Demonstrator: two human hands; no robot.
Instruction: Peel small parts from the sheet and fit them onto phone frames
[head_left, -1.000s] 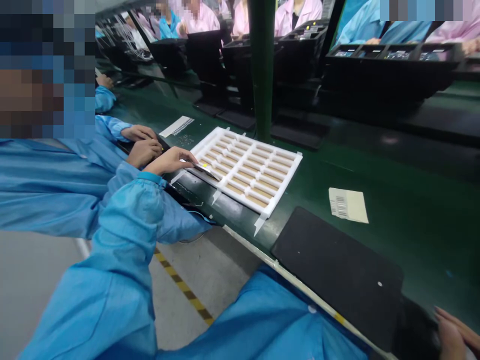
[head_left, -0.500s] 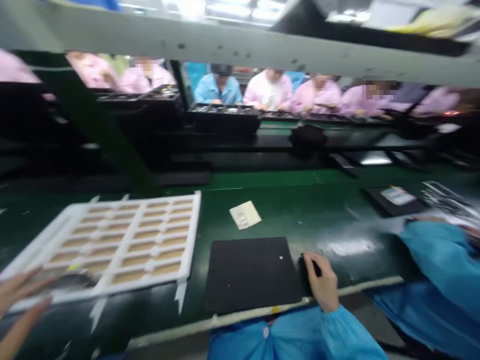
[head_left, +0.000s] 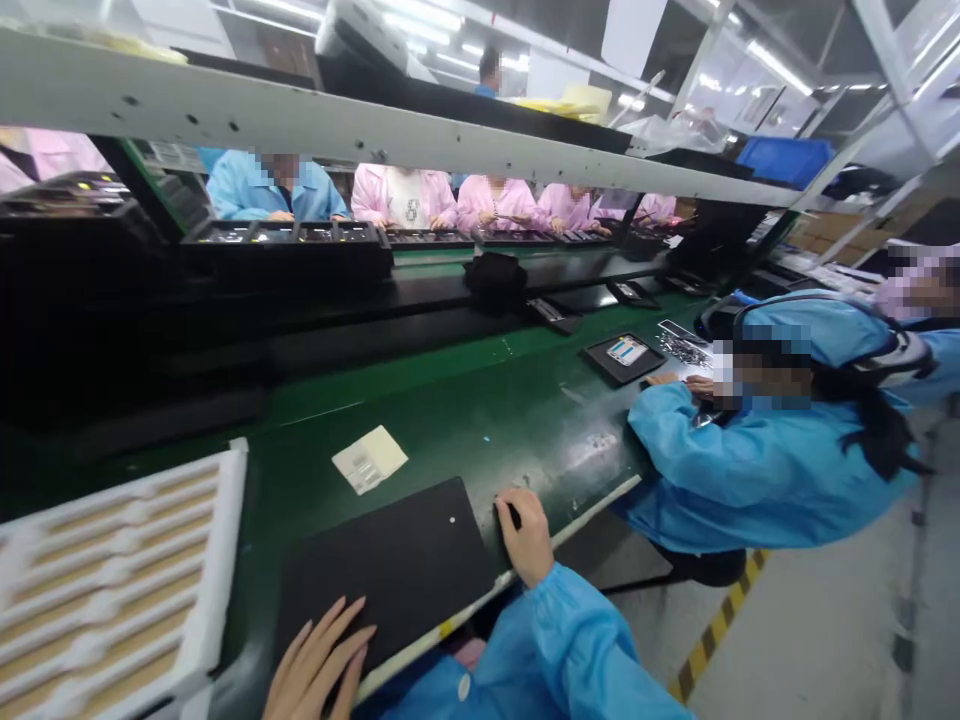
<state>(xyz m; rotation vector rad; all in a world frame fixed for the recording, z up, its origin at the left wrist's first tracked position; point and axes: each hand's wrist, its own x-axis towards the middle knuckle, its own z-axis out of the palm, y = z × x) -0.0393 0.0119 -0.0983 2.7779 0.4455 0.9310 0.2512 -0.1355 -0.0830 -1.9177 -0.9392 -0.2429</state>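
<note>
My left hand (head_left: 319, 665) lies flat with fingers stretched out on the near left corner of a black mat (head_left: 386, 565) on the green conveyor table. My right hand (head_left: 526, 535) rests at the mat's right edge, fingers curled round a small dark object that I cannot make out. A white tray (head_left: 217, 560) with rows of tan strips sits to the left of the mat, partly cut off by the picture's edge. A small barcode label card (head_left: 370, 459) lies just beyond the mat.
A co-worker in a blue coat (head_left: 750, 470) sits close on my right, bent over a black pad with a small part (head_left: 626, 356). Black fixtures (head_left: 285, 250) and a metal shelf rail (head_left: 390, 130) run along the far side, with more workers behind.
The view has swung right, away from the white tray. My left hand has come off the tray and now lies on the mat. My right hand stays at the mat's right edge.
</note>
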